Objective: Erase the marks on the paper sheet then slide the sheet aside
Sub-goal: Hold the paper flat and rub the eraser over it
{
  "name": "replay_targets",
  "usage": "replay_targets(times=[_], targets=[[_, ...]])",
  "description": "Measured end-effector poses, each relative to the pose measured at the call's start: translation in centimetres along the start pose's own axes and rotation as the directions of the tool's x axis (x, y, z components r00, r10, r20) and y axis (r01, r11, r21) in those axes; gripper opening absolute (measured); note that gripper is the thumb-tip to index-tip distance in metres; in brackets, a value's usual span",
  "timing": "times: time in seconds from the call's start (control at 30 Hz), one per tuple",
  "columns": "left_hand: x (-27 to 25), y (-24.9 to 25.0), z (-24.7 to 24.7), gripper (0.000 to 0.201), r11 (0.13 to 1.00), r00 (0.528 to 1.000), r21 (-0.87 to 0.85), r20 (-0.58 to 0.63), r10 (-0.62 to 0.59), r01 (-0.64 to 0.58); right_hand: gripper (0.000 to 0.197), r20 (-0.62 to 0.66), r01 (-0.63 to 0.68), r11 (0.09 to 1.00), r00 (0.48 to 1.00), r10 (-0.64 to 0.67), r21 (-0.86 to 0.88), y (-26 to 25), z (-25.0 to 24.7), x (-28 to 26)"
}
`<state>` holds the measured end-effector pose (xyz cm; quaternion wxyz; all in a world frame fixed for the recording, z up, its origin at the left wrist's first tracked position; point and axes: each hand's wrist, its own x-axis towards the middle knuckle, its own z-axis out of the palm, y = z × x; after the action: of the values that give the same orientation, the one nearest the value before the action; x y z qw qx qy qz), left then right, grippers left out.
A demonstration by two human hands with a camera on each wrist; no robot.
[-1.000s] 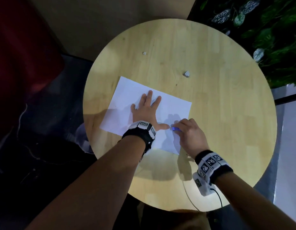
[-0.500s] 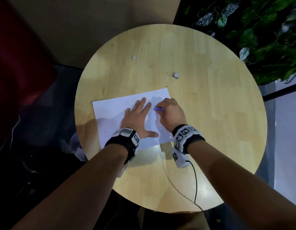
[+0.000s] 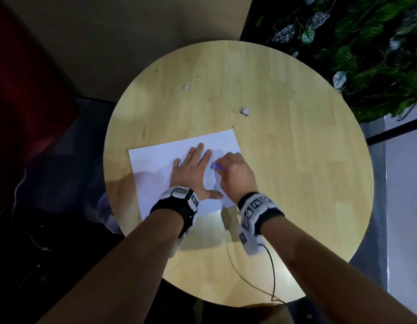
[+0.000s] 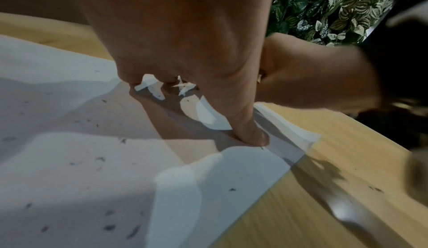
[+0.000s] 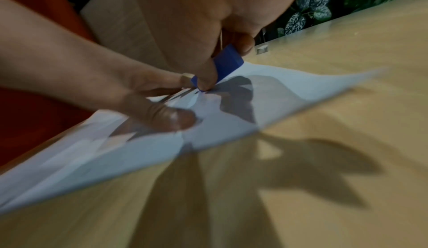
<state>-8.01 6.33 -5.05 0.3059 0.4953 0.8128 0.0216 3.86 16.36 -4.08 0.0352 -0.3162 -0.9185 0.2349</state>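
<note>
A white paper sheet (image 3: 156, 169) lies on the round wooden table (image 3: 284, 183), near its left front. My left hand (image 3: 191, 170) lies flat on the sheet with fingers spread, thumb (image 4: 252, 134) pressing near the sheet's edge. Right beside it my right hand (image 3: 233, 171) pinches a blue eraser (image 3: 218, 166) and holds its tip down on the paper (image 5: 231, 123). In the right wrist view the eraser (image 5: 228, 61) sits between thumb and fingers. Dark eraser crumbs (image 4: 102, 159) are scattered over the sheet (image 4: 69, 105).
Two small white scraps lie on the bare wood beyond the sheet, one (image 3: 244, 111) at centre and one (image 3: 185, 87) farther back. Leafy plants (image 3: 366, 43) stand past the table's far right rim. A thin cable (image 3: 270, 272) trails from my right wrist over the front edge.
The sheet has been turned so its long side runs left to right. My right hand with the eraser moved from the near edge up beside the left hand's fingers.
</note>
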Motion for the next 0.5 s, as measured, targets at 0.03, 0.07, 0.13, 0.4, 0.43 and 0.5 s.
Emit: replay_targets(times=[0.03, 0.07, 0.13, 0.4, 0.43, 0.5], targets=[[0.0, 0.0, 0.0, 0.129, 1.0, 1.0, 0.005, -0.004, 0.0, 0.0, 0.018, 0.025, 0.027, 1.0, 0.999, -0.027, 0.002, 0.1, 0.0, -1.4], [0.1, 0.0, 0.1, 0.128, 1.0, 1.0, 0.011, -0.006, 0.0, 0.0, 0.018, 0.051, 0.059, 0.998, 0.997, -0.059, 0.001, 0.2, -0.1, -2.7], [0.2, -0.1, 0.2, 0.128, 1.0, 1.0, 0.018, -0.014, 0.003, -0.003, 0.018, 0.076, 0.105, 0.994, 0.992, -0.105, 0.005, 0.6, -0.3, -3.0], [0.1, -0.2, 0.3, 0.129, 1.0, 1.0, -0.003, -0.004, 0.006, -0.006, 0.019, -0.009, 0.005, 1.0, 1.0, -0.005, 0.007, 0.3, 0.1, -0.2], [0.1, -0.2, 0.2, 0.129, 1.0, 1.0, 0.003, -0.008, 0.006, -0.006, 0.02, 0.019, 0.039, 0.999, 0.999, -0.039, 0.009, 0.3, 0.0, -1.8], [0.1, -0.2, 0.2, 0.128, 1.0, 1.0, 0.006, -0.011, 0.008, -0.008, 0.02, 0.062, 0.108, 0.994, 0.992, -0.108, 0.001, 0.4, -0.3, -3.8]])
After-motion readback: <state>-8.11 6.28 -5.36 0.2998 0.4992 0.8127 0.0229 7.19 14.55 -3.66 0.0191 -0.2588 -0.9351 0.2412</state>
